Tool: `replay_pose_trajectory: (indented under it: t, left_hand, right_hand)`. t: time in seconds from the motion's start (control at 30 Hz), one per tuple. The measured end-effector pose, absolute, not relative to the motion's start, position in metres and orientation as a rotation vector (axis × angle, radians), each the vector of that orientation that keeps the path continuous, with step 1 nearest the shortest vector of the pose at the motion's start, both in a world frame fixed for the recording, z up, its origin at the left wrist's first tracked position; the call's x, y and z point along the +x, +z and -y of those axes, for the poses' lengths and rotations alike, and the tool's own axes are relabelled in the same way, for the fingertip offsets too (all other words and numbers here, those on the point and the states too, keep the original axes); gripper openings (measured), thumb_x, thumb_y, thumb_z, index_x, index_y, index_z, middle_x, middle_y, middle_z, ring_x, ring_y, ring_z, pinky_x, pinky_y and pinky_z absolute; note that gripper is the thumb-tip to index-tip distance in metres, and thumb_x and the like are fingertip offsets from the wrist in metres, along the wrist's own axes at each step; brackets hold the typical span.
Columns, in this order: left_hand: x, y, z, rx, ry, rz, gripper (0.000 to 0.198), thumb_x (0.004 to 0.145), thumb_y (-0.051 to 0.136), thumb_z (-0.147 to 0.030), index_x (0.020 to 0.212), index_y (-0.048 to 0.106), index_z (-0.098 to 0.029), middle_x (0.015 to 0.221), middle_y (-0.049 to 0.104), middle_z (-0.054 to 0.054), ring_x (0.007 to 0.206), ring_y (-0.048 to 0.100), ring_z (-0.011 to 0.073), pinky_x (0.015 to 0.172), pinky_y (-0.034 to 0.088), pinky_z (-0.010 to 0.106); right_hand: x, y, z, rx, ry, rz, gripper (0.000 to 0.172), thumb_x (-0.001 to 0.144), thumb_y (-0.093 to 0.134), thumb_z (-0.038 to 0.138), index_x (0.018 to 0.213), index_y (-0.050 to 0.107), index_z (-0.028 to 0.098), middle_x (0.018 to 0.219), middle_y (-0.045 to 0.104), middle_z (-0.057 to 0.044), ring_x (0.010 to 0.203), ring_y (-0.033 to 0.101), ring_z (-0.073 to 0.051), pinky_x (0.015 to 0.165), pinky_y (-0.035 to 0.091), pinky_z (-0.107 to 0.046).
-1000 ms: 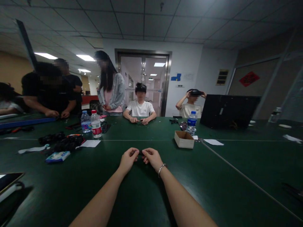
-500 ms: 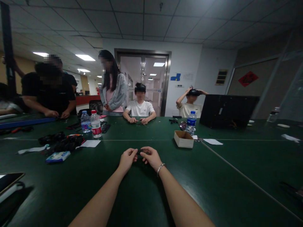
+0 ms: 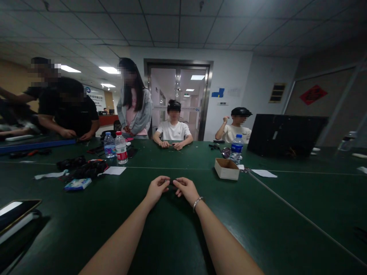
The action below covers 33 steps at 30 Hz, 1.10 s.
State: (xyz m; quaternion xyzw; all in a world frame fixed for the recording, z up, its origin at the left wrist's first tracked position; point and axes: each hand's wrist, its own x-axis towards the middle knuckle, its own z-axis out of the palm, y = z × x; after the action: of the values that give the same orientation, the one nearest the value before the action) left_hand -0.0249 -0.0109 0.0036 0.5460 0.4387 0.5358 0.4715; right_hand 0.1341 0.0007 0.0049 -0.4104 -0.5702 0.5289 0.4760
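Observation:
Both arms reach forward over the dark green table (image 3: 172, 236). My left hand (image 3: 156, 189) is closed, thumb and fingers pinched at the left end of a small dark piece (image 3: 171, 182). From the other side my right hand (image 3: 187, 190), with a silver bangle (image 3: 197, 204) on the wrist, pinches the same piece. The fingertips almost meet, and they cover most of the piece, so its kind cannot be made out. It is held low over the tabletop.
An open cardboard box (image 3: 227, 170) stands ahead to the right beside a water bottle (image 3: 236, 149). Left are two bottles (image 3: 121, 148), a tissue pack (image 3: 77, 184) and black gear (image 3: 86, 169). A monitor (image 3: 286, 135) stands far right. People sit and stand across the table.
The view has turned slightly left. Both hands still pinch the small dark piece, with little change in pose. The person at the far right has lowered their arms from their headset somewhat.

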Motion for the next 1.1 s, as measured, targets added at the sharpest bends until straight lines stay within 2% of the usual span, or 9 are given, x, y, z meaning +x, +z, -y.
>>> replay_pose_trajectory:
  t: [0.13, 0.37, 0.43, 0.57, 0.77, 0.97, 1.1]
  left_hand:
    - [-0.0254, 0.0031, 0.0109, 1.309, 1.320, -1.060, 0.038, 0.065, 0.069, -0.040, 0.093, 0.061, -0.015, 0.093, 0.060, 0.008, 0.086, 0.058, 0.0172, 0.070, 0.051, 0.026]
    - [-0.0267, 0.0058, 0.0135, 1.337, 1.305, -1.034, 0.033, 0.067, 0.068, -0.036, 0.093, 0.061, -0.016, 0.096, 0.060, 0.009, 0.088, 0.058, 0.0186, 0.072, 0.051, 0.029]
    - [-0.0272, 0.0036, 0.0113, 1.326, 1.324, -1.034, 0.033, 0.067, 0.068, -0.036, 0.092, 0.061, -0.016, 0.096, 0.060, 0.009, 0.088, 0.058, 0.0185, 0.072, 0.051, 0.029]
    - [-0.0263, 0.0018, 0.0096, 1.304, 1.343, -1.035, 0.035, 0.065, 0.069, -0.037, 0.092, 0.061, -0.015, 0.094, 0.060, 0.008, 0.085, 0.058, 0.0172, 0.072, 0.051, 0.028]
    - [-0.0251, 0.0040, 0.0122, 1.312, 1.351, -1.014, 0.038, 0.062, 0.071, -0.038, 0.090, 0.063, -0.014, 0.092, 0.061, 0.009, 0.087, 0.057, 0.0186, 0.069, 0.049, 0.025]
    - [-0.0268, -0.0009, 0.0066, 1.295, 1.360, -1.011, 0.040, 0.061, 0.072, -0.038, 0.091, 0.063, -0.014, 0.092, 0.061, 0.010, 0.084, 0.058, 0.0180, 0.070, 0.049, 0.026]
    - [-0.0266, -0.0016, 0.0061, 1.345, 1.313, -1.000, 0.040, 0.061, 0.072, -0.038, 0.092, 0.062, -0.015, 0.096, 0.061, 0.010, 0.087, 0.057, 0.0187, 0.071, 0.048, 0.026]
  right_hand:
    - [0.1360, 0.0045, 0.0005, -0.939, 1.293, 1.422, 0.044, 0.064, 0.073, 0.022, 0.100, 0.050, 0.015, 0.059, 0.059, 0.004, 0.042, 0.055, -0.009, 0.037, 0.044, -0.015]
    - [0.1340, 0.0029, -0.0027, -1.007, 1.345, 1.398, 0.024, 0.077, 0.062, 0.031, 0.085, 0.052, 0.010, 0.059, 0.060, -0.003, 0.041, 0.056, -0.008, 0.037, 0.044, -0.015]
    - [0.1342, 0.0026, -0.0023, -0.993, 1.320, 1.407, 0.027, 0.076, 0.063, 0.031, 0.090, 0.052, 0.010, 0.063, 0.060, -0.002, 0.042, 0.057, -0.009, 0.037, 0.045, -0.015]
    - [0.1355, 0.0022, -0.0007, -0.932, 1.283, 1.450, 0.044, 0.066, 0.073, 0.023, 0.102, 0.048, 0.015, 0.065, 0.059, 0.003, 0.042, 0.057, -0.009, 0.038, 0.046, -0.015]
    - [0.1342, 0.0016, -0.0019, -1.024, 1.306, 1.410, 0.023, 0.076, 0.064, 0.022, 0.091, 0.050, 0.010, 0.057, 0.059, 0.000, 0.041, 0.056, -0.009, 0.037, 0.045, -0.015]
    - [0.1367, -0.0003, 0.0000, -0.931, 1.253, 1.465, 0.047, 0.066, 0.073, 0.019, 0.106, 0.049, 0.015, 0.055, 0.056, 0.006, 0.043, 0.058, -0.010, 0.040, 0.048, -0.016]
    - [0.1368, -0.0011, -0.0034, -0.969, 1.276, 1.453, 0.028, 0.071, 0.069, 0.023, 0.092, 0.054, 0.011, 0.056, 0.059, 0.002, 0.042, 0.056, -0.008, 0.040, 0.047, -0.015]
